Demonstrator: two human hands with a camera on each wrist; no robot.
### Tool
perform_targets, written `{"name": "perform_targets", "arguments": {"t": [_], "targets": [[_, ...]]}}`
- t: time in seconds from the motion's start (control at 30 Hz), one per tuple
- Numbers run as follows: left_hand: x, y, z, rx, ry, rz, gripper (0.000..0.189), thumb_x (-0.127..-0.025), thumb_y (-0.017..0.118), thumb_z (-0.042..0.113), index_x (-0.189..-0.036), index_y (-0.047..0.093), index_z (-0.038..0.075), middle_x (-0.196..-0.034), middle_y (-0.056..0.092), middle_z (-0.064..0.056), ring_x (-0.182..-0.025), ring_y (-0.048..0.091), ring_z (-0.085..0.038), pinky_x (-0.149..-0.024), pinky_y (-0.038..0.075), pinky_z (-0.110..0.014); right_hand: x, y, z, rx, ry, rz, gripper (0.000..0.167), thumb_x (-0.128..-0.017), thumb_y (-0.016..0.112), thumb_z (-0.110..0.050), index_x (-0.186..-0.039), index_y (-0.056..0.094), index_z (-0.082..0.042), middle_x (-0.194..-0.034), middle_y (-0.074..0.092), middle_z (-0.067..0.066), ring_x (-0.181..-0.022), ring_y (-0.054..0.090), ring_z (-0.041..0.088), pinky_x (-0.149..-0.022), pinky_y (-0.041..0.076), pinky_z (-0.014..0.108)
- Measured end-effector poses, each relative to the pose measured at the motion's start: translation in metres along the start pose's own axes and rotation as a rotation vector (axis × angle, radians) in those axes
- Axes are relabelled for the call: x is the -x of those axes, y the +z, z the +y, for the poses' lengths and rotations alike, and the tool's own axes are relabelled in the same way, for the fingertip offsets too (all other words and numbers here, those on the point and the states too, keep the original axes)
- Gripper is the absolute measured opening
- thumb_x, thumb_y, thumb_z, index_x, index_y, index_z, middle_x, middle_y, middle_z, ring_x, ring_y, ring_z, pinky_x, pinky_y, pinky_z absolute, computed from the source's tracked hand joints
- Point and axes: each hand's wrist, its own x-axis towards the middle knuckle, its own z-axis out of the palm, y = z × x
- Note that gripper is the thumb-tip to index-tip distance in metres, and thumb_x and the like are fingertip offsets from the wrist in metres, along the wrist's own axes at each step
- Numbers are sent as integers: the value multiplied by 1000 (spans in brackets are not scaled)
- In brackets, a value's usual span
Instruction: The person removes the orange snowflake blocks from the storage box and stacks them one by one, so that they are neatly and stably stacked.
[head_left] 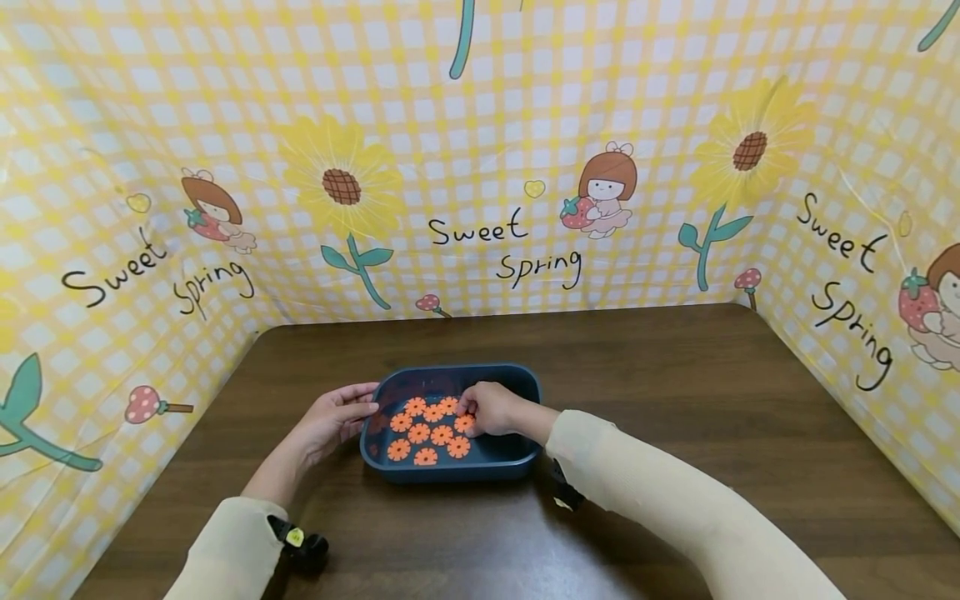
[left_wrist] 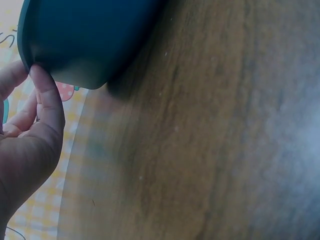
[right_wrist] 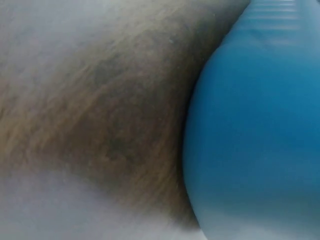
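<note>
A dark blue rectangular tub (head_left: 457, 473) with rounded corners sits on the table. Inside, toward its left half, lie several flat orange flower-shaped slices (head_left: 418, 433) with notched edges. My left hand (head_left: 333, 421) pinches the tub's left rim between thumb and fingers; the left wrist view shows the same hand (left_wrist: 37, 120) at the tub's corner (left_wrist: 90, 45). My right hand (head_left: 495, 408) reaches into the tub over the right side, its fingers curled down and pinching at a slice (head_left: 465, 423) on the right of the group. In the right wrist view only the tub's outer wall (right_wrist: 255, 125) shows beside the table.
The brown wooden table (head_left: 637, 375) extends around the tub. Yellow checked cloth (head_left: 480, 167) with flowers and "Sweet Spring" lettering stands along its back and sides. A black wrist camera (head_left: 303, 550) is strapped at the left sleeve, another (head_left: 564, 487) at the right.
</note>
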Motion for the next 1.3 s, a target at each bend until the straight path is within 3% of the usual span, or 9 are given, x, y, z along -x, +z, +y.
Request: {"name": "perform_targets", "arguments": {"t": [0.27,0.6,0.97,1.3], "targets": [[-2,-1,-3,-10,2,2,52,-94,64,10,-140,44,-3,-114,62,-10,-99,63,-18,-86,54,-34,0,0,0,29,-2,4,20,-81,80,-12,-95,67,-15,-89,58,-1,-81,53,13,-74,46,26],[-4,-1,-4,2,-5,14,50,-93,66,11,-138,47,-1,-110,62,-6,-100,62,-19,-86,53,-34,0,-1,0,41,-30,-24,25,-83,78,-14,-106,68,-14,-90,58,-1,-81,53,14,-73,45,26],[-3,-1,-2,4,1,2,49,-93,66,10,-138,47,-1,-112,61,-7,-101,62,-19,-87,53,-34,0,-4,2,43,-73,-55,22,-87,75,-18,-108,67,-16,-90,57,-2,-80,52,13,-72,45,26],[-2,-1,-1,8,15,-13,55,-93,66,10,-140,43,-5,-110,62,-7,-97,64,-17,-84,54,-32,8,-15,-3,16,-131,-19,27,-87,74,-20,-112,68,-12,-95,59,-2,-84,54,13,-73,47,25]]}}
